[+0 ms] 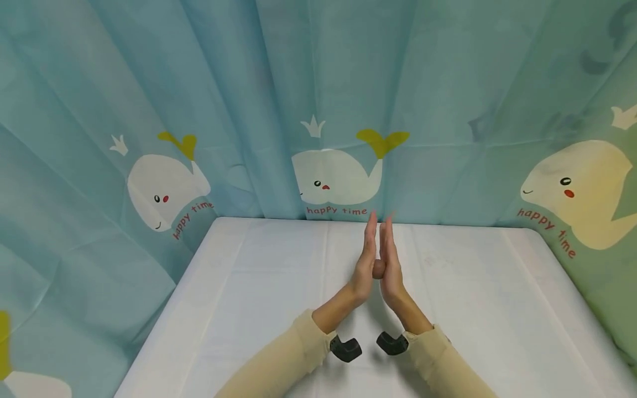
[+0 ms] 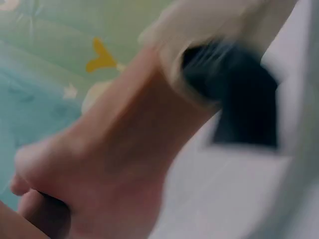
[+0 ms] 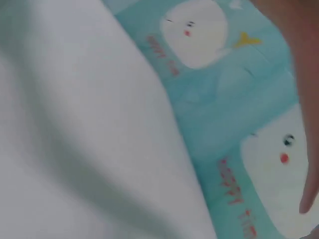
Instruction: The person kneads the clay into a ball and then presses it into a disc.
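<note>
In the head view my two hands stand upright above the table, palms facing, with straight fingers pointing away. A small brown rounded lump (image 1: pixel 379 269) is pressed between the palms of my left hand (image 1: pixel 364 271) and right hand (image 1: pixel 392 271). What the lump is made of, I cannot tell. The left wrist view catches part of the brown lump (image 2: pixel 47 214) in shadow, beside the heel of my right hand (image 2: pixel 94 184). Along the right border of the right wrist view runs a blurred part of a hand, its fingertip pointing down.
A white-covered table (image 1: pixel 269 276) lies under the hands. Behind it hangs a blue-green curtain (image 1: pixel 438 83) printed with white whales and "happy time". Dark devices (image 1: pixel 345 349) sit at both cuffs of the beige sleeves (image 1: pixel 298 345).
</note>
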`<state>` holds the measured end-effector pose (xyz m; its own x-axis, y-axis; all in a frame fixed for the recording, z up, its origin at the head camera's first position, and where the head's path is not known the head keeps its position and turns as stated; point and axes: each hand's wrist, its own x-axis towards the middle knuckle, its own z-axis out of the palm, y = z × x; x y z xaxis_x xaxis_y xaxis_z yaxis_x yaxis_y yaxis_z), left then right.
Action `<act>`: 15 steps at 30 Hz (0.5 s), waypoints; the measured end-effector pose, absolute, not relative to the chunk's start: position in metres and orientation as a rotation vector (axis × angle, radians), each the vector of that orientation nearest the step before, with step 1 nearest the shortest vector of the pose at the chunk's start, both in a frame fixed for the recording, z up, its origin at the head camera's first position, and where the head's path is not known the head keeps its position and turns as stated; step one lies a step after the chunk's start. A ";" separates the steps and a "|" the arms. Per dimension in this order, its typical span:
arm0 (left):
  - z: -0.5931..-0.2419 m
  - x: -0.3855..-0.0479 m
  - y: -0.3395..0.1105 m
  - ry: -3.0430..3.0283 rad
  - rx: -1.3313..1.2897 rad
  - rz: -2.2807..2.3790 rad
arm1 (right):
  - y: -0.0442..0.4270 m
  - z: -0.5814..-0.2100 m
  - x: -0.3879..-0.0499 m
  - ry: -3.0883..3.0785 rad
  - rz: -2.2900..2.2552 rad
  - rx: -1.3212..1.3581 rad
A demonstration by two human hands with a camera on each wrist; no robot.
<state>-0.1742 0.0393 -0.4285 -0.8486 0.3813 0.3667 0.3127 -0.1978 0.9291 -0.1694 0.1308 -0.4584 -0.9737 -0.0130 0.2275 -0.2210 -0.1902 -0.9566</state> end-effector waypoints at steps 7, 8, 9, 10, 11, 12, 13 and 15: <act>-0.449 -0.194 0.038 2.036 0.709 2.223 | 0.118 -0.454 -0.147 -1.971 2.108 0.480; -0.453 -0.192 0.038 2.025 0.700 2.195 | 0.119 -0.451 -0.148 -1.965 2.093 0.474; -0.455 -0.189 0.039 2.004 0.697 2.176 | 0.122 -0.449 -0.150 -1.962 2.080 0.456; -0.456 -0.184 0.039 1.976 0.696 2.164 | 0.125 -0.447 -0.153 -1.968 2.072 0.428; -0.456 -0.180 0.040 1.932 0.696 2.167 | 0.128 -0.446 -0.157 -1.980 2.068 0.394; -0.455 -0.177 0.041 1.895 0.703 2.178 | 0.131 -0.446 -0.161 -1.987 2.075 0.360; -0.452 -0.173 0.041 1.869 0.719 2.193 | 0.134 -0.448 -0.164 -1.996 2.080 0.329; -0.445 -0.169 0.041 1.833 0.737 2.210 | 0.138 -0.454 -0.169 -1.997 2.105 0.293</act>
